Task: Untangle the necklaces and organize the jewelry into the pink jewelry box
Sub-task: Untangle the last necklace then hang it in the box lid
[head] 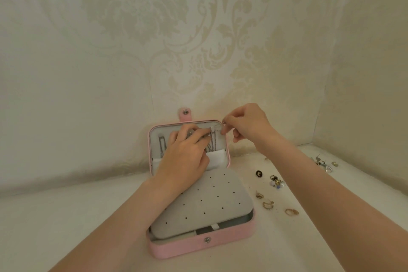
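Now both hands work at the open lid of the pink box (199,247) on the white desk (66,216), by the wall.
Lid (152,139) stands upright at the back, chains (161,146) hanging inside; a grey dotted pad (209,205) lies tilted over the base. Left hand (185,157) presses into the lid, fingers curled on a chain. Right hand (245,122) pinches a thin necklace (218,127) at the lid's top right corner. Rings and earrings (276,183) lie scattered right of the box, more (324,164) toward the desk's far right edge.

Single head view, looking forward and down, close over open jewelry box (199,247) against wall.
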{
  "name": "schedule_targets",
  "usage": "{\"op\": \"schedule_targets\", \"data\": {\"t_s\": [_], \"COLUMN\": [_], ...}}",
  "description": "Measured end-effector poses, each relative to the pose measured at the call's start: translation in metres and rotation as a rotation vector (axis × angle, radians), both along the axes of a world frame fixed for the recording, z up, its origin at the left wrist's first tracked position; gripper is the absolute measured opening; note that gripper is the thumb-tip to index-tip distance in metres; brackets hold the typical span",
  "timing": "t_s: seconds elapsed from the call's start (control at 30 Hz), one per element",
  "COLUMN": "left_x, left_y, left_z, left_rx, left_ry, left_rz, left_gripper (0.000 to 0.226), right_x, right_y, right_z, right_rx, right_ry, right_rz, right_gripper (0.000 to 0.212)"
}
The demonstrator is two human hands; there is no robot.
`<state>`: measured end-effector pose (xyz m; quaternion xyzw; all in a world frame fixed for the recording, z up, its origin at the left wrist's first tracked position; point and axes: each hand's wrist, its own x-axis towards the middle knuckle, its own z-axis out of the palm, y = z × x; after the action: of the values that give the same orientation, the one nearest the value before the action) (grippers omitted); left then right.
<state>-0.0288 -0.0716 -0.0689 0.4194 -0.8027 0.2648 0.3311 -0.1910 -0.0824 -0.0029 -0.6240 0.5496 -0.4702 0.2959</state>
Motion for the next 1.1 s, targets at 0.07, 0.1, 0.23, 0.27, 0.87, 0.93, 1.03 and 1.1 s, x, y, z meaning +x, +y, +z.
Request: {"op": "schedule_targets", "data": {"t_s": [0.07,0.1,0.23,0.27,0.87,0.93,1.03,1.1], "left_x": [-0.001,-0.002,-0.012,-0.015,-0.023,-0.026,-0.027,-0.028], "left_y": [0.0,0.0,-0.003,-0.005,-0.003,-0.002,-0.002,-0.005], "left_z": [0.0,0.0,0.009,0.012,0.023,0.023,0.026,0.029], "left_rx": [-0.017,-0.022,-0.002,0.026,0.388,0.351,0.31,0.281], "left_ry": [0.049,0.098,0.301,0.315,0.774,0.693,0.569,0.422], "left_rz": [-0.023,-0.029,0.004,-0.011,0.065,0.153,0.258,0.329], "left_gripper": [0.04,0.039,0.028,0.03,0.022,0.028,0.032,0.033], "right_x": [-0.004,-0.006,-0.006,-0.005,0.014,0.012,0.01,0.009], "right_y": [0.002,0.002,0.005,0.007,-0.015,-0.016,-0.016,-0.016], "right_z": [-0.003,-0.004,-0.009,-0.009,-0.016,-0.017,-0.016,-0.014], "right_rx": [0.015,0.02,-0.045,-0.065,-0.305,-0.292,-0.267,-0.261], "right_ry": [0.141,0.217,0.469,0.503,0.671,0.63,0.644,0.676], "right_rz": [-0.008,-0.009,-0.012,0.001,-0.052,-0.071,-0.104,-0.133], "right_gripper": [0.018,0.019,0.024,0.025,0.025,0.032,0.041,0.041]}}
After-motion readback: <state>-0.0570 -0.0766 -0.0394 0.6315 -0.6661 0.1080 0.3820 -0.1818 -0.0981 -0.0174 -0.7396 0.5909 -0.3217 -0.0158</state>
